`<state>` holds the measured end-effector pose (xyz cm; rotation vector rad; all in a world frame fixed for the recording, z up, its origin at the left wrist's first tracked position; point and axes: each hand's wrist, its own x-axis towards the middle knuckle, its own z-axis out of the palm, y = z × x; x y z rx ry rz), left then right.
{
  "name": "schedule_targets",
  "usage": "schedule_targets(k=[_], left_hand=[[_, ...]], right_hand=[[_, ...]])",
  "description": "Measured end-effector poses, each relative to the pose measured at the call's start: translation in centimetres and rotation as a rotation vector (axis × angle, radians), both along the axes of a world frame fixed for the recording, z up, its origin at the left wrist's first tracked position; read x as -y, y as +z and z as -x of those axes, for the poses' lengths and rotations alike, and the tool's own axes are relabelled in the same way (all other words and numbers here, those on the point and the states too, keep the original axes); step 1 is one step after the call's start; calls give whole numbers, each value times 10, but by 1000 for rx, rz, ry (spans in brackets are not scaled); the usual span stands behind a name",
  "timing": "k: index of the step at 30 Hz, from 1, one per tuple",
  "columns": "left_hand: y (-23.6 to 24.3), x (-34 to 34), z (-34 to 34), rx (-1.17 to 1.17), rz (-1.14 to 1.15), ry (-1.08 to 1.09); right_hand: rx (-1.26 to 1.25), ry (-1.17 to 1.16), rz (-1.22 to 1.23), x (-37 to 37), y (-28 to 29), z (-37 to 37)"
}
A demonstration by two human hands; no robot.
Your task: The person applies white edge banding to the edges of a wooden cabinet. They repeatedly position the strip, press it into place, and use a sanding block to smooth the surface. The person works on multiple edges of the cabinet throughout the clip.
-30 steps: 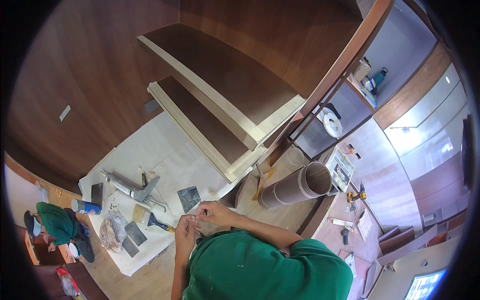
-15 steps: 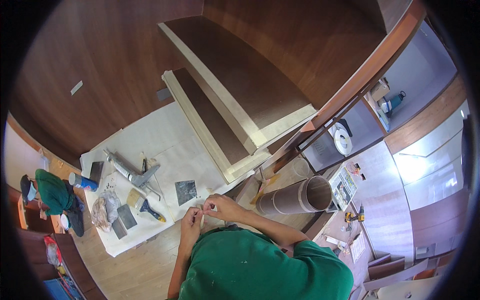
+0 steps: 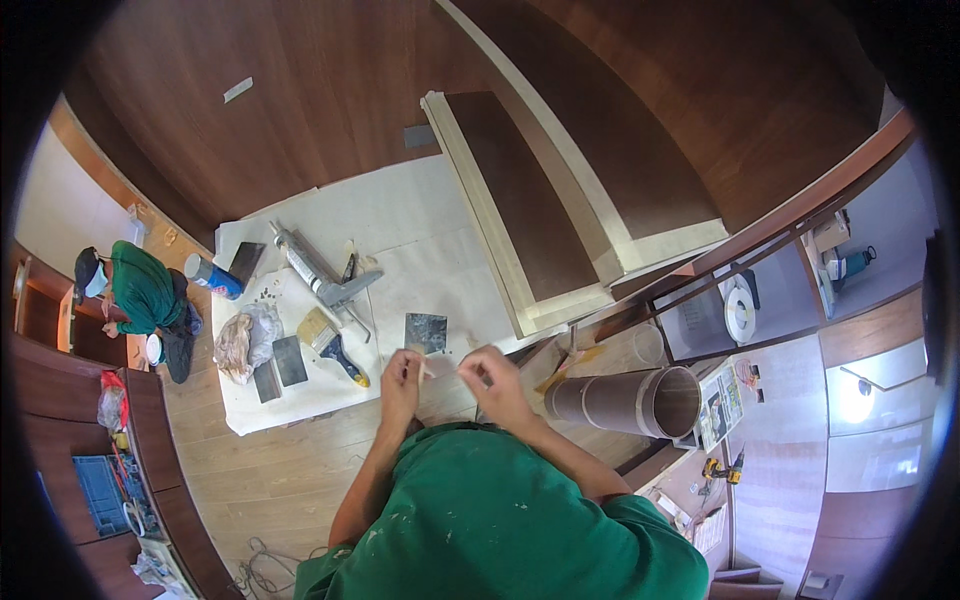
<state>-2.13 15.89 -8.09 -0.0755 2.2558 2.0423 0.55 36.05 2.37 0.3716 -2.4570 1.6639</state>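
1. Pinching a thin pale strip (image 3: 437,368) at its fingertips, the left hand (image 3: 401,382) is hovering near a dark square sheet (image 3: 426,332).
2. The right hand (image 3: 494,386) is hovering just beside the strip, fingers curling; whether it is grasping anything, I cannot tell.
3. Pale tape (image 3: 567,308) is already lining the brown shelf's (image 3: 520,190) edges; remaining work isn't showing clearly.

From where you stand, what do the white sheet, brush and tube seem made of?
Sheet: probably paper, matte white, with fold lines.
Brush: pale bristles, fibre unclear; dark, yellow-tipped handle, possibly plastic or painted wood.
Tube: perhaps cardboard or plywood, by its thin, matte brown wall.
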Motion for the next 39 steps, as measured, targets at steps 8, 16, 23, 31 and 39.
schedule_targets(k=[8, 16, 23, 31, 39], left_hand=[[-38, 33, 46, -424, 804, -61], [-32, 20, 43, -501, 969, -51], [77, -18, 37, -96, -58, -149], [172, -54, 17, -189, -380, -296], [177, -53, 19, -178, -353, -252]], right_hand=[[509, 130, 931, -29, 41, 3], [537, 220, 1151, -41, 55, -12], [526, 227, 1141, -43, 56, -14], [485, 232, 1070, -38, 66, -12], [454, 211, 1042, -40, 64, -12]])
